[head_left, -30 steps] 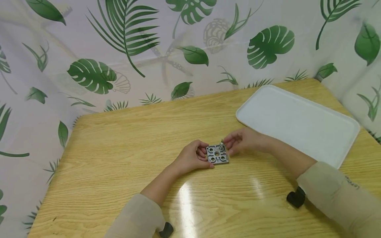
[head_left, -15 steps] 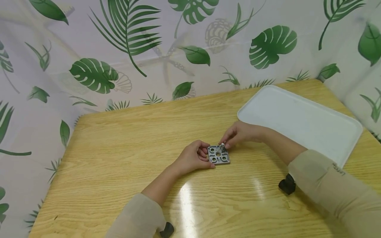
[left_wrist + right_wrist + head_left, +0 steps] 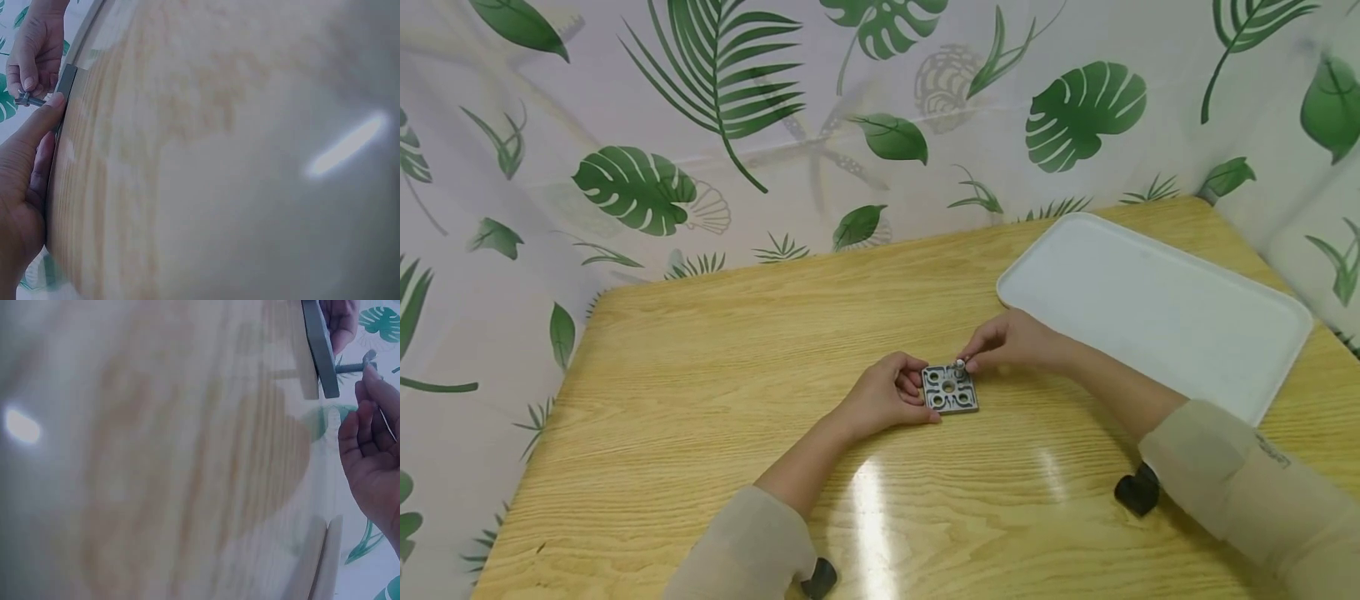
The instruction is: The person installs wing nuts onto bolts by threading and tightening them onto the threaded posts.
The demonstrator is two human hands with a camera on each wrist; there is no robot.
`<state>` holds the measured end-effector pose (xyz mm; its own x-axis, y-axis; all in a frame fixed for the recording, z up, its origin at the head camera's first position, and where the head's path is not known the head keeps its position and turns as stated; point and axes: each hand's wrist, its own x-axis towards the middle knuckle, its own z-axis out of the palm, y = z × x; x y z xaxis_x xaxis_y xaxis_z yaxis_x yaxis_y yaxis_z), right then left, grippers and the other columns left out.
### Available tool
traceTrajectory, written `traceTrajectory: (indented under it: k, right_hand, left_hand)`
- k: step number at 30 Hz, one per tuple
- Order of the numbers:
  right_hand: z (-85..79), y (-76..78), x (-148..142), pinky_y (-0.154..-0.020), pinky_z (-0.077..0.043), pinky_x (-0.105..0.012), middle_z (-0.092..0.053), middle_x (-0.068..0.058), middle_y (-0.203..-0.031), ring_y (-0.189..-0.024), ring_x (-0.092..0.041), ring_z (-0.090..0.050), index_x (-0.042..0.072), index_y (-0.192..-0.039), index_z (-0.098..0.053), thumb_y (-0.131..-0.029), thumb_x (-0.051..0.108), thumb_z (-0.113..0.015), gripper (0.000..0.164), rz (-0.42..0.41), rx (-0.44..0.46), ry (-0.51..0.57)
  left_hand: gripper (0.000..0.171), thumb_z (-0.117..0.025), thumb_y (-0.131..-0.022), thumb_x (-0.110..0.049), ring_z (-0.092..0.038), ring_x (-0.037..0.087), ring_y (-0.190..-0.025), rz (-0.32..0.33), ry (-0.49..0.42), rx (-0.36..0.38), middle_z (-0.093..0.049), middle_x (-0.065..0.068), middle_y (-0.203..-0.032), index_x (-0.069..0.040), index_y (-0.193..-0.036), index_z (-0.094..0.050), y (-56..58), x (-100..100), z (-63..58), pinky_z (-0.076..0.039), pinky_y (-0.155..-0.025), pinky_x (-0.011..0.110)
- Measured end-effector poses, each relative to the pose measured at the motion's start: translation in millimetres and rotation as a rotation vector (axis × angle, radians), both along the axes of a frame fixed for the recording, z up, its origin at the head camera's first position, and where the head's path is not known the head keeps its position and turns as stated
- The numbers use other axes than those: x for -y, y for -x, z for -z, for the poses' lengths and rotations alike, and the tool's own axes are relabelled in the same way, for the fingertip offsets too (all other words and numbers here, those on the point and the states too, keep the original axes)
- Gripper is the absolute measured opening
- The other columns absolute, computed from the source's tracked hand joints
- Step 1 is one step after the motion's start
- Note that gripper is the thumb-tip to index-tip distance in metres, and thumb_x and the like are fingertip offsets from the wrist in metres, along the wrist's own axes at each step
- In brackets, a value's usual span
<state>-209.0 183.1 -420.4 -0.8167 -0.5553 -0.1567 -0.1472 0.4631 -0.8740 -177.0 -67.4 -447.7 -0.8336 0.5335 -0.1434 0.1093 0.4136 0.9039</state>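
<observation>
Head view: the left hand (image 3: 880, 398) and right hand (image 3: 1018, 343) meet over a wooden worktop (image 3: 722, 383), at a small square metal plate (image 3: 951, 403). This plate lies near the middle of the worktop, its holed face up; whether it rests flat or sits slightly raised, I cannot tell. The left grip holds it from the left side, thumb at the near edge and fingers at the far left corner. A screw (image 3: 959, 367) stands upright at the plate's far right hole, and the right grip pinches it near its head. Right wrist view shows the threaded shank between head and plate, with the head clear of the plate's face. Holes at the plate's centre and other three corners are visible. Well to the right, a white tray (image 3: 1150, 308) lies on the worktop, partly behind the right arm. Leaf-printed cloth (image 3: 820, 208) rises behind. Beige sleeves (image 3: 748, 542) cover both forearms.
</observation>
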Motion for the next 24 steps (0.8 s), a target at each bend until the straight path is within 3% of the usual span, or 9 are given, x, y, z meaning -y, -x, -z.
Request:
traceTrajectory:
  k: [4,9,13,20,24]
  right_hand:
    - [-3.8,-12.2,4.2,-0.069,-0.05,-0.02,-0.072,-0.004,-0.088,-0.078,-0.008,-0.062,0.005,-0.089,-0.073,-0.079,0.017,-0.077,0.016,0.086,-0.081,-0.045]
    - [-6.1,-33.6,14.5,-0.06,-0.046,-0.021,-0.07,-0.002,-0.081,-0.07,-0.01,-0.056,0.008,-0.081,-0.072,-0.079,0.017,-0.077,0.011,0.255,-0.193,-0.096]
    - [-6.2,-50.5,24.9,-0.058,-0.046,-0.022,-0.069,-0.001,-0.079,-0.068,-0.012,-0.056,0.009,-0.078,-0.071,-0.08,0.016,-0.076,0.008,0.362,-0.23,-0.107]
    - [-6.9,-65.8,36.8,-0.056,-0.046,-0.021,-0.067,-0.001,-0.073,-0.065,-0.012,-0.055,0.008,-0.076,-0.069,-0.079,0.015,-0.077,0.011,0.435,-0.29,-0.104]
    - [-5.2,-67.3,38.3,-0.056,-0.047,-0.022,-0.067,-0.001,-0.073,-0.065,-0.012,-0.057,0.007,-0.077,-0.07,-0.079,0.015,-0.077,0.011,0.44,-0.247,-0.101]
  left_hand:
    - [0.067,-0.087,-0.067,-0.014,-0.058,0.012,-0.084,-0.003,0.0,0.006,-0.055,0.006,-0.101,-0.004,-0.124,-0.053,0.1,0.2,-0.5,-0.054,-0.074,0.02]
    - [0.067,-0.087,-0.067,-0.014,-0.058,0.012,-0.084,0.0,0.001,0.009,-0.054,0.006,-0.1,-0.004,-0.124,-0.053,-0.7,0.4,-1.8,-0.054,-0.074,0.02]
    - [0.066,-0.086,-0.067,-0.014,-0.058,0.013,-0.085,-0.002,0.004,0.005,-0.054,0.005,-0.101,-0.005,-0.124,-0.053,-1.0,0.7,-1.8,-0.054,-0.074,0.02]
    - [0.067,-0.086,-0.068,-0.015,-0.058,0.013,-0.085,0.004,0.002,0.0,-0.055,0.005,-0.102,-0.005,-0.125,-0.053,-2.0,1.1,-2.4,-0.054,-0.074,0.02]
    - [0.066,-0.086,-0.068,-0.015,-0.059,0.012,-0.085,0.004,0.001,-0.001,-0.055,0.005,-0.101,-0.005,-0.124,-0.053,-1.7,0.4,-1.0,-0.054,-0.074,0.02]
